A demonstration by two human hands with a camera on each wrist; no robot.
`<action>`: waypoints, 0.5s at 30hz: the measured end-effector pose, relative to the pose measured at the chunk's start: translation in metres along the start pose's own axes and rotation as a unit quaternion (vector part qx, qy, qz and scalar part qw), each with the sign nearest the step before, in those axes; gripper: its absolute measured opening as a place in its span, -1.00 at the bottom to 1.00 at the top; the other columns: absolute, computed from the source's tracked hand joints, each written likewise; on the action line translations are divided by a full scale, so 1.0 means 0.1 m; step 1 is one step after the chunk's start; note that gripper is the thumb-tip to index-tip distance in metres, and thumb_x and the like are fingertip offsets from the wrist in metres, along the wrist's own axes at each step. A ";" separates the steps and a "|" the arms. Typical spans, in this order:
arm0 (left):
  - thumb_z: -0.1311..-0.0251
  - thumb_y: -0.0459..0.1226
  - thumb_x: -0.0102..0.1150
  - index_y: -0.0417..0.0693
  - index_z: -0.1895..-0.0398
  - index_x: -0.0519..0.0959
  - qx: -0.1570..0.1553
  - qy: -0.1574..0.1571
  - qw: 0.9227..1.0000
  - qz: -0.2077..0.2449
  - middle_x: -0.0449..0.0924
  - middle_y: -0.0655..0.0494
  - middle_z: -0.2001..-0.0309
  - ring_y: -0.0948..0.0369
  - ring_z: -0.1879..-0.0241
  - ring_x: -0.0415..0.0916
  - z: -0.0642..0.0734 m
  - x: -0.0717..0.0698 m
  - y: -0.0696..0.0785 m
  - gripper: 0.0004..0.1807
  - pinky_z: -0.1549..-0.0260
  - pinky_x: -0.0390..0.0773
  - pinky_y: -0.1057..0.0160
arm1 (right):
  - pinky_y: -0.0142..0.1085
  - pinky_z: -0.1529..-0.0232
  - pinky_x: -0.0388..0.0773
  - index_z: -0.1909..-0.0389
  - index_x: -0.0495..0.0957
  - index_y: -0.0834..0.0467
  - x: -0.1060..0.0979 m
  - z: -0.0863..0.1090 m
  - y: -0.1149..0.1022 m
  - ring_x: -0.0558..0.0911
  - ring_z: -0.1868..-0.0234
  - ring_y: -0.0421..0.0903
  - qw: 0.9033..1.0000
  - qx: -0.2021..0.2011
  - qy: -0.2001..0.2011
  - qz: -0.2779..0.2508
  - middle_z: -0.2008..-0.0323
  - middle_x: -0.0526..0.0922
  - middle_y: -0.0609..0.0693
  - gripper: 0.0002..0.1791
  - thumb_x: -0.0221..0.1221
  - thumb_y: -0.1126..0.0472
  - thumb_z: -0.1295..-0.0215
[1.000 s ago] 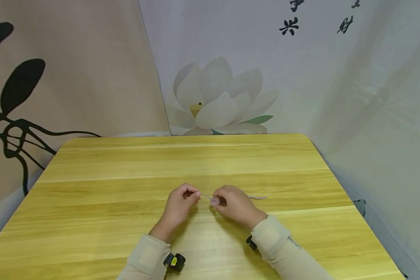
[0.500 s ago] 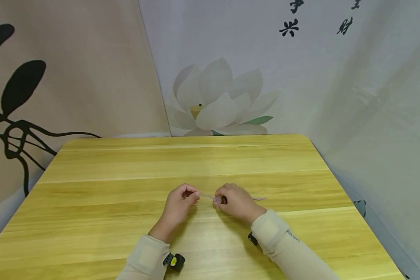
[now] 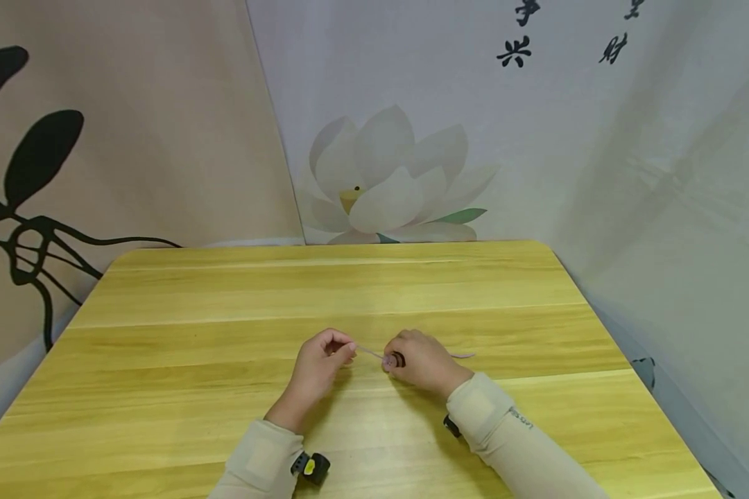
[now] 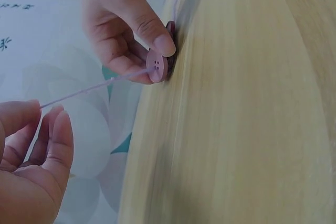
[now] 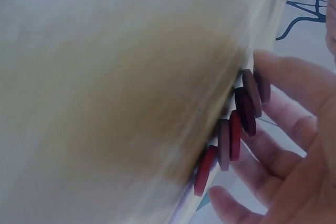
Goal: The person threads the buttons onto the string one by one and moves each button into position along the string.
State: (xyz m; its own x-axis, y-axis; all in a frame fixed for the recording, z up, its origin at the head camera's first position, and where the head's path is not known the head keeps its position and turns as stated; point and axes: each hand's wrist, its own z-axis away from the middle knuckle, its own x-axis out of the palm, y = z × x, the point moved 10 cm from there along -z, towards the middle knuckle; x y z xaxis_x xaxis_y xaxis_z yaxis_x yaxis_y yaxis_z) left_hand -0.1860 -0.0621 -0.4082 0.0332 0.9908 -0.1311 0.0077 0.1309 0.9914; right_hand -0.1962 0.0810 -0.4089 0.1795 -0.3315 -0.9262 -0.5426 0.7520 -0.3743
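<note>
My left hand (image 3: pixel 315 371) pinches a thin lilac string (image 4: pixel 94 88) between thumb and fingertip. The string runs taut across to a pink button (image 4: pixel 157 66) with several small holes, which my right hand (image 3: pixel 424 364) pinches by its edge. Further buttons sit behind it in a loose row along the string. The right wrist view shows this row near that hand's fingers: a bright red button (image 5: pixel 205 171), a mauve button (image 5: pixel 223 144), and a dark maroon button (image 5: pixel 244 111) among them. Beyond the right hand, the string's tail (image 3: pixel 463 355) lies on the table.
The wooden table (image 3: pixel 225 291) has rounded far corners. Behind it hangs a pale cloth backdrop (image 3: pixel 661 173) with a printed lotus (image 3: pixel 399 180) and dark characters. Each sleeve bears a black wrist device, such as the left wrist device (image 3: pixel 315 468).
My right hand has shifted slightly to the right with the button, so more string shows between the hands. The left hand has stayed nearly in place.
</note>
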 end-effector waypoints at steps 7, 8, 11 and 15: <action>-0.25 -0.44 0.17 -0.36 0.27 0.55 -0.006 -0.003 1.000 -0.005 0.57 -0.05 0.37 0.09 0.34 0.55 -0.02 -0.02 -0.03 -0.91 0.25 0.64 0.08 | -0.13 0.14 0.51 0.28 0.66 0.04 0.02 0.00 0.01 0.55 0.17 -0.06 1.000 0.001 -0.006 -0.001 0.21 0.62 -0.05 -0.91 0.31 0.15 -0.21; -0.26 -0.43 0.17 -0.36 0.27 0.55 -0.007 -0.003 1.000 -0.005 0.57 -0.05 0.37 0.08 0.33 0.55 -0.02 -0.03 -0.03 -0.91 0.26 0.64 0.09 | -0.12 0.13 0.51 0.28 0.66 0.04 0.02 0.00 0.02 0.54 0.16 -0.06 1.000 0.002 -0.007 -0.002 0.21 0.61 -0.05 -0.90 0.32 0.15 -0.20; -0.26 -0.42 0.18 -0.35 0.26 0.56 -0.010 -0.001 1.000 -0.013 0.56 -0.05 0.38 0.07 0.33 0.54 -0.04 -0.05 -0.05 -0.90 0.28 0.64 0.12 | -0.11 0.11 0.50 0.26 0.65 0.04 0.03 0.00 0.02 0.54 0.15 -0.06 1.000 0.003 -0.013 0.000 0.20 0.61 -0.05 -0.86 0.35 0.18 -0.15; -0.25 -0.39 0.20 -0.33 0.26 0.56 -0.006 -0.001 1.000 -0.031 0.58 -0.03 0.38 0.09 0.34 0.54 -0.06 -0.08 -0.04 -0.89 0.35 0.62 0.17 | -0.07 0.07 0.52 0.15 0.64 0.08 0.04 0.01 0.04 0.55 0.10 -0.03 1.000 0.003 -0.019 0.014 0.16 0.61 -0.02 -0.72 0.39 0.21 -0.09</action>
State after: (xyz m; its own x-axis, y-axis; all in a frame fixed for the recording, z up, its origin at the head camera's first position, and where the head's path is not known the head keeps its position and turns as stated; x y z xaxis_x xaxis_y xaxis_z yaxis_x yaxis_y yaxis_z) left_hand -0.1920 -0.0700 -0.4114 0.0348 0.9809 -0.1916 -0.0030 0.1918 0.9814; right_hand -0.1970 0.0826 -0.4141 0.1946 -0.2881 -0.9376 -0.5430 0.7644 -0.3476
